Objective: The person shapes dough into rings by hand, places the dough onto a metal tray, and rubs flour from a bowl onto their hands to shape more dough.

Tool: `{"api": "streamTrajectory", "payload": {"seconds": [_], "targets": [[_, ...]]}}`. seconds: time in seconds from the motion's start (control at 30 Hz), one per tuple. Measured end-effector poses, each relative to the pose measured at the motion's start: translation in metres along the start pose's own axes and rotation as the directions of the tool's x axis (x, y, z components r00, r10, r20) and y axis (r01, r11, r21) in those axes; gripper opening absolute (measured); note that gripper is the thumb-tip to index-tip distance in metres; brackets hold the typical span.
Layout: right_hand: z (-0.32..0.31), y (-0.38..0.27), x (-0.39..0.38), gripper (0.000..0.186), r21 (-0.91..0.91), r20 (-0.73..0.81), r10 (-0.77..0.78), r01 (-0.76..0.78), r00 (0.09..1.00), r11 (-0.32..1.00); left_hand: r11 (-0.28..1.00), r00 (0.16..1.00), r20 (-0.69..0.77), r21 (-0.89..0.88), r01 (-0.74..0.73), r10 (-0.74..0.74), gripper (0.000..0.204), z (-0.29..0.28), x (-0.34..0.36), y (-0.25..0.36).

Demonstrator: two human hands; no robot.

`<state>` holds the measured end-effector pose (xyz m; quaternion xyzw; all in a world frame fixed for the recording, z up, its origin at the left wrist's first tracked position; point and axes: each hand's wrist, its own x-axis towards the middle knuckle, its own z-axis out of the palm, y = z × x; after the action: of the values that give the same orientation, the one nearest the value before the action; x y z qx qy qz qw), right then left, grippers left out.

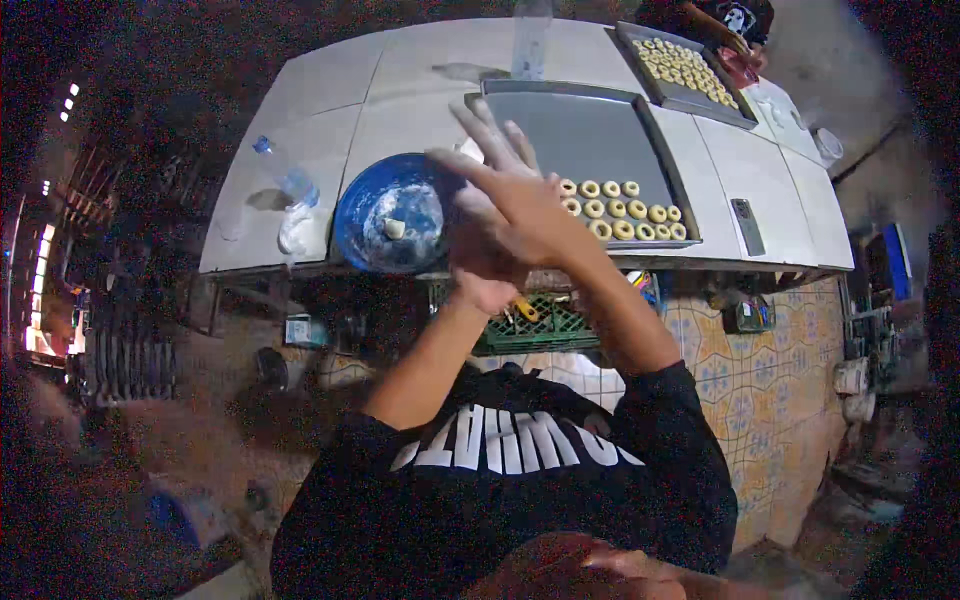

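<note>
Beside the blue bowl, my two hands meet above the table's near edge. My right hand [535, 215] lies across my left, its fingers stretched out. Underneath, my left hand [475, 250] is partly covered; the pale, floury fingers reaching up past the right hand seem to be its own, also stretched. Whatever lies between the palms is hidden. The blue bowl [352, 215] holds white flour and a small pale dough lump [394, 229]. To the right, a metal baking tray [590, 115] carries rows of dough rings [622, 230] along its near side.
A clear bottle [285, 172] leans beside a white floury heap [297, 232] at left; another clear bottle [532, 45] stands at the back. At right are a phone [747, 226] and a second tray [740, 115] of rings near another person [735, 40]. Below sits a green crate [540, 325].
</note>
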<state>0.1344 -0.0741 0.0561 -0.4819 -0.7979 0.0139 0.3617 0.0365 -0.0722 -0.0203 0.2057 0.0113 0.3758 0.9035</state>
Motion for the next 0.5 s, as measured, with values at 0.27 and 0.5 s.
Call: {"api": "streamTrajectory", "payload": {"seconds": [0.27,0.5], "targets": [[-0.059,-0.019,-0.045,0.042,-0.03,0.028,0.156,-0.155,0.987,0.987,0.925,0.998,-0.017,-0.378,0.049,-0.06,0.06,-0.005,0.015,0.023],[-0.047,-0.039,-0.064,0.041,-0.127,0.094,0.198,-0.186,0.976,0.974,0.977,0.999,-0.053,-0.213,-0.022,0.011,0.056,0.007,0.01,0.029]]}}
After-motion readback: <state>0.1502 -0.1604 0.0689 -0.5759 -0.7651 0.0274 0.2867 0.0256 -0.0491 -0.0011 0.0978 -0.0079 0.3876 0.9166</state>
